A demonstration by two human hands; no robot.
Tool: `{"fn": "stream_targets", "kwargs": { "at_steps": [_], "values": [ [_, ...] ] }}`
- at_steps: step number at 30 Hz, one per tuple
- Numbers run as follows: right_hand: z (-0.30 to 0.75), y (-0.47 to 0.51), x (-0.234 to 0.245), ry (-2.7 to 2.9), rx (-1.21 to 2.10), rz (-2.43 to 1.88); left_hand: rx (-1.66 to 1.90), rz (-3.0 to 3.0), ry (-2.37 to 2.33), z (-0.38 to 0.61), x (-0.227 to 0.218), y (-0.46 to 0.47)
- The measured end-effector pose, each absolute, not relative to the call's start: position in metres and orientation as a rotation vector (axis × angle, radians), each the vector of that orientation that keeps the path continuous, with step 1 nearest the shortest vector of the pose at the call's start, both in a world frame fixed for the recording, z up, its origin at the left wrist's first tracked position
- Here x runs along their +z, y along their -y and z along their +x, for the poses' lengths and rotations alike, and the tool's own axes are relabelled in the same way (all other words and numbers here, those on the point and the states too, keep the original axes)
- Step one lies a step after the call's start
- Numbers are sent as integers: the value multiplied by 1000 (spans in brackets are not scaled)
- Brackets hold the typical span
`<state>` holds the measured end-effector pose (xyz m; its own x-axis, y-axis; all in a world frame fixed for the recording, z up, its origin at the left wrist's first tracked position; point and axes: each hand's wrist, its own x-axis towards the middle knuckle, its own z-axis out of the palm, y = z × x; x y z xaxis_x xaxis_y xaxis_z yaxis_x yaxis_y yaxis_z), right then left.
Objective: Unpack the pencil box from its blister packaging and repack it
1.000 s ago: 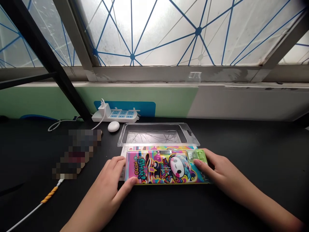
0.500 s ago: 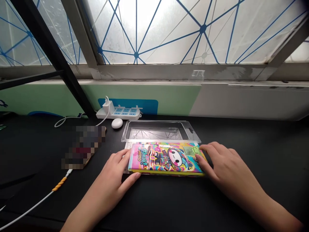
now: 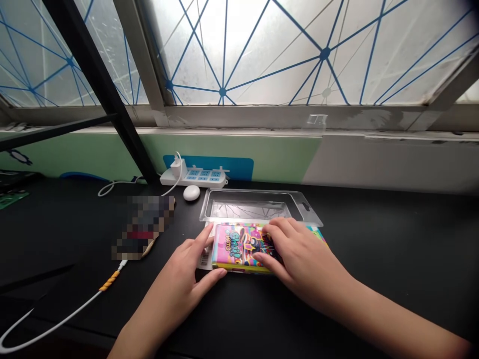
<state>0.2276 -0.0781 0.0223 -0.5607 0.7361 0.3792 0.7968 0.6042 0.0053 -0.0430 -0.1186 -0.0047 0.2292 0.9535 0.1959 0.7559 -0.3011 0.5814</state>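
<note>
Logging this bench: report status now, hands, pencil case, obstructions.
Left hand against the left end of the pencil case; right hand on top of it. Case flat on a barcoded card. Clear plastic tray right behind.

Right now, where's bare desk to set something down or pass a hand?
Bare black desktop lies right of the clear plastic tray and right hand. Another lies left of the blurred object, above the white cable. Crowded: the pencil case and left hand.

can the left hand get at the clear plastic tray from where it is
Likely yes: the left hand is at the left end of the colourful pencil case, and the clear plastic tray lies just beyond, with only the case's corner between.
</note>
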Motion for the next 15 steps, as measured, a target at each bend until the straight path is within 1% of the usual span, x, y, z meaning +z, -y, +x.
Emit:
{"fn": "stream_targets", "kwargs": {
  "at_steps": [4, 8, 12, 15],
  "values": [
    [228, 69, 16, 2433, -234, -1257, 752, 2201, -1554, -46, -7, 118],
    [226, 66, 16, 2454, -149, -1313, 774, 2218, -1541, -46, -10, 117],
    [223, 65, 16, 2448, -72, -1378, 760, 2157, -1540, -45, -10, 117],
    [221, 65, 13, 2452, -80, -1401, 734, 2076, -1519, -44, -8, 117]
  ]
}}
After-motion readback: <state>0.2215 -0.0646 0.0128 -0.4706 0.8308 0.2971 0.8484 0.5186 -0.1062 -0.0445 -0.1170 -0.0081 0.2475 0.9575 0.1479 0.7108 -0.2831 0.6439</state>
